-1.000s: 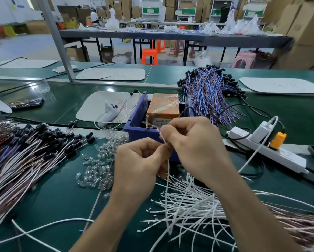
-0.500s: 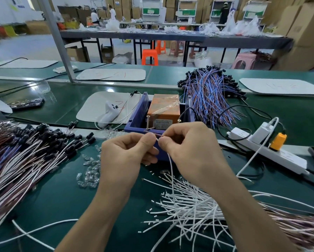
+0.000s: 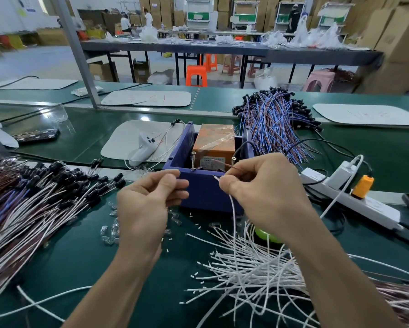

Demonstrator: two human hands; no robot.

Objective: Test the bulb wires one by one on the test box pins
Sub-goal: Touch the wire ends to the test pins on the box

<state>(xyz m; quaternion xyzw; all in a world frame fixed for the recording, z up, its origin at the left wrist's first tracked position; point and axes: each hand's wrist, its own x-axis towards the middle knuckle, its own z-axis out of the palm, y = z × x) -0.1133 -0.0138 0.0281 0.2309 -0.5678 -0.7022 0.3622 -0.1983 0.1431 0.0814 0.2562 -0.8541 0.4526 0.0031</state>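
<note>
Both hands hover over the green workbench, just in front of the blue test box, which holds an orange unit and has two upright metal pins at its near edge. Around it lie white loose wires to the right and black-capped wire bundles to the left. Her or his right hand is pinched closed on a white wire that hangs down, its brown end reaching toward the right pin. The left hand has thumb and forefinger pressed together; what they grip is too small to tell.
</note>
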